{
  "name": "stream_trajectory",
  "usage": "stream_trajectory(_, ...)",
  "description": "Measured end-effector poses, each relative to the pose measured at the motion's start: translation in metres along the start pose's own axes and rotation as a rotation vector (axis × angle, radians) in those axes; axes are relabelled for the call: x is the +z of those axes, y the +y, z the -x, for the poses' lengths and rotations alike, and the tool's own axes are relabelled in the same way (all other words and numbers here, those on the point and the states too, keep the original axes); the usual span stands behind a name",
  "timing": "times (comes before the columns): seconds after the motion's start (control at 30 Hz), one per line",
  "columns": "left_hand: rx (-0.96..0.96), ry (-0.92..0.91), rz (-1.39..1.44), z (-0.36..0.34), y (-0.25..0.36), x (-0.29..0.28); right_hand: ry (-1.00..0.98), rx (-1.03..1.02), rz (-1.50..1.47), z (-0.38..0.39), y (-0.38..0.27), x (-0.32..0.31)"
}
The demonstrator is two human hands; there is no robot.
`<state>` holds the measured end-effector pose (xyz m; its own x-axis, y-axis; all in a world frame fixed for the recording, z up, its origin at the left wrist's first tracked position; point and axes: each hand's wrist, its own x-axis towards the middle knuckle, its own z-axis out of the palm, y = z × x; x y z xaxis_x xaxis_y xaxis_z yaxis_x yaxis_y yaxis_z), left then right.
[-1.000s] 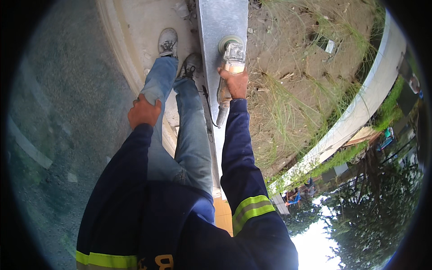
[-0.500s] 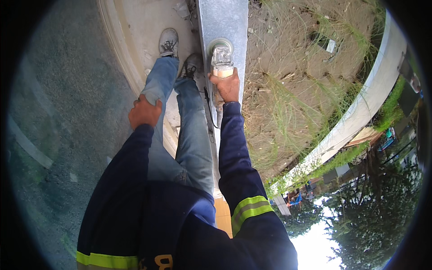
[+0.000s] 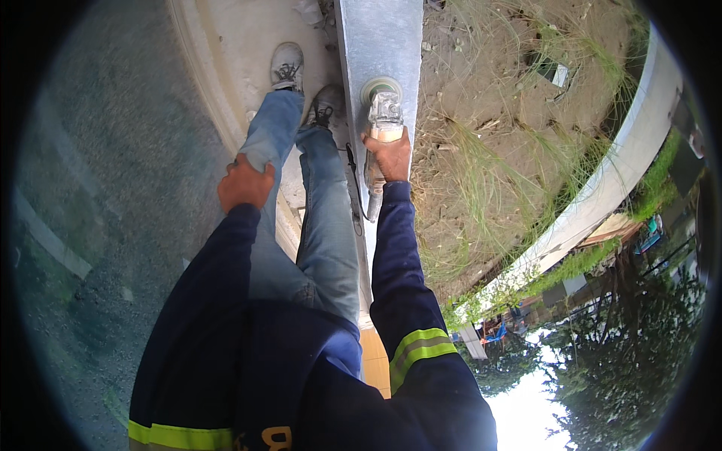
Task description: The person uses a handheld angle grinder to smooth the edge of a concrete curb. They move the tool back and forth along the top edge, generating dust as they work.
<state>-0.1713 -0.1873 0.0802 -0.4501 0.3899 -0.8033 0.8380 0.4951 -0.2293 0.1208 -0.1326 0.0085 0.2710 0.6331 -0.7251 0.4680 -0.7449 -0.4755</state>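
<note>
My right hand (image 3: 390, 158) is wrapped round the body of a dusty angle grinder (image 3: 385, 113). The grinder's round disc (image 3: 380, 88) lies flat against the smooth grey top of a long, narrow ledge (image 3: 380, 37). Its rear end and dark power cord (image 3: 359, 203) trail back beside my right wrist. On the left, my left hand (image 3: 246, 185) clasps my bent knee (image 3: 263, 146) over the blue jeans, the fingers partly hidden as they curl over it.
Right of the ledge lies a bed of soil with tufts of long grass (image 3: 489, 173), bounded by a curved pale kerb (image 3: 602, 180). My shoes (image 3: 287, 66) rest on a dusty concrete strip left of the ledge. Farther left stretches grey paving (image 3: 128, 135).
The grinder, in my right hand, has slid a little back toward me along the ledge. My left hand stays on the knee. The whole view has shifted slightly.
</note>
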Motion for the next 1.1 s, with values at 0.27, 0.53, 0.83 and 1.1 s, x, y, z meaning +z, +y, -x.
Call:
stream_trajectory(0.27,0.001,0.0,0.007,-0.002,-0.003,-0.001,0.078,-0.059,-0.177,-0.039,-0.022,-0.017)
stream_trajectory(0.53,0.014,-0.004,0.013,-0.005,-0.001,-0.003,-0.001,-0.086,-0.009,-0.043,-0.055,0.016)
stream_trajectory(0.83,0.013,-0.029,-0.037,-0.006,0.0,-0.004,0.045,0.043,-0.045,0.015,-0.01,0.032)
stream_trajectory(1.1,0.006,-0.037,-0.043,-0.01,0.0,-0.007,0.105,-0.05,-0.201,-0.04,-0.044,0.006)
